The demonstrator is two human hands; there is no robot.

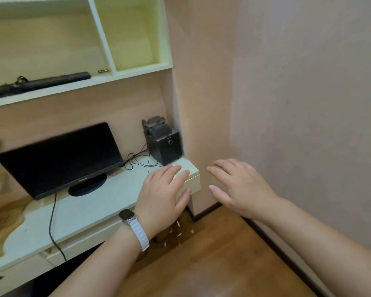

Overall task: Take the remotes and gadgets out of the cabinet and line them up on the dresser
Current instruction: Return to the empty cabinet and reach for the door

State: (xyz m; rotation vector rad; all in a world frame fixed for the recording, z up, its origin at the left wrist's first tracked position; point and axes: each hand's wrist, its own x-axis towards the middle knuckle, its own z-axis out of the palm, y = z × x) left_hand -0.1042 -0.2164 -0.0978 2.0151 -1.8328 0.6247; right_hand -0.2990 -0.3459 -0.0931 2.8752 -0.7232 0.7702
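Left hand (pixel 162 189) and right hand (pixel 242 187) both empty, fingers spread, hovering by desk (pixel 90 211) right corner. Long black gadget (pixel 39 83) on shelf above desk, untouched. No cabinet or dresser identifiable. Judged: barely started.

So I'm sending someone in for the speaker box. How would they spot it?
Start at the black monitor on the white desk. Go right to the desk's far corner by the wall: the speaker is the black cube there, with a round knob on its front and dark gadgets piled on top.
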